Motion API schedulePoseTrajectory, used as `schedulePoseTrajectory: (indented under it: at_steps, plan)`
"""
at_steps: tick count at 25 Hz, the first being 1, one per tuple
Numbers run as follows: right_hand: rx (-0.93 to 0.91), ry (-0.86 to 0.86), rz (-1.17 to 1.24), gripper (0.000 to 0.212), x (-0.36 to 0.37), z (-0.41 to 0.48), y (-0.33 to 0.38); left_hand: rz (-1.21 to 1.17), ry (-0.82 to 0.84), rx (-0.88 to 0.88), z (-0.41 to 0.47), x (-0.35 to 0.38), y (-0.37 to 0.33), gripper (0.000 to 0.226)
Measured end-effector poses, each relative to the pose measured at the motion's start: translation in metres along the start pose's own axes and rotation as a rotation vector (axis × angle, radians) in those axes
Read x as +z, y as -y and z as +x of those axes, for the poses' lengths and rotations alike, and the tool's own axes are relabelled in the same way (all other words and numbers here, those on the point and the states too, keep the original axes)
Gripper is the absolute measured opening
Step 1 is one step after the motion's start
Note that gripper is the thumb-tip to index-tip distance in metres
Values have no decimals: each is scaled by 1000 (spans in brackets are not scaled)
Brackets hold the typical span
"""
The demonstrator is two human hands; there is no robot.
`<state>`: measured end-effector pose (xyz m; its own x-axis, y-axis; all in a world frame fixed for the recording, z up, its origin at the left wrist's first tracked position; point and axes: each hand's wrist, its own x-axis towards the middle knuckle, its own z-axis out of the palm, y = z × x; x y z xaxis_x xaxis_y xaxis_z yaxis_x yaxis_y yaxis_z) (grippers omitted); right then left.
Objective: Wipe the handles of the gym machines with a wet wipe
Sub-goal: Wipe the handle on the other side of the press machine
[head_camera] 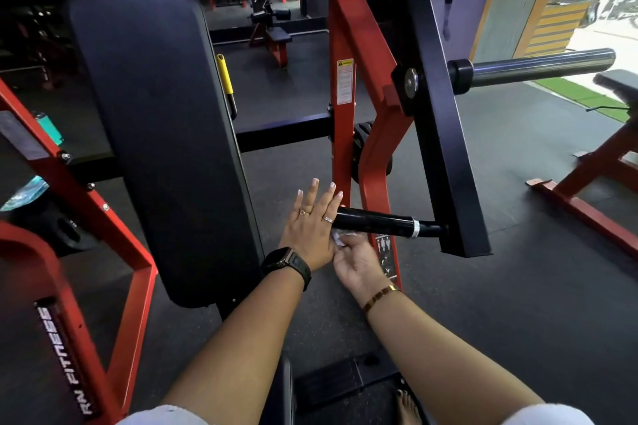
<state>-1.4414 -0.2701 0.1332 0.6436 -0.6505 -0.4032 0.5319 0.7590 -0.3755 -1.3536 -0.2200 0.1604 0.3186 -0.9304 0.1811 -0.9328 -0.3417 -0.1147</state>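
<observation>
A black handle sticks out sideways from the machine's black arm, low in the middle of the view. My left hand lies flat with straight fingers, its edge against the handle's free end. Just below the handle, my right hand curls its fingers around a crumpled white wet wipe. Most of the wipe is hidden between the two hands.
A tall black back pad stands to the left. Red frame posts rise behind the handle. A chrome weight peg juts right. Another red frame sits at left, a red bench leg at right. Dark rubber floor lies all around.
</observation>
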Motion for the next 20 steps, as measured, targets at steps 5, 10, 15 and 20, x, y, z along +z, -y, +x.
schedulePoseTrajectory:
  at_steps: [5, 10, 15, 20]
  plan:
    - [86, 5, -175, 28, 9, -5, 5, -31, -23, 59, 1, 3, 6, 82]
    - [41, -40, -155, 30, -6, -25, 26, -522, -256, 115, 0, 17, 8, 79]
    - [-366, 96, -460, 28, 22, -28, 43, -1853, -320, -608, 9, 1, -8, 54]
    - [-1064, 400, -1855, 35, 49, -7, 43, -2396, -340, -867, 7, -5, 6, 54]
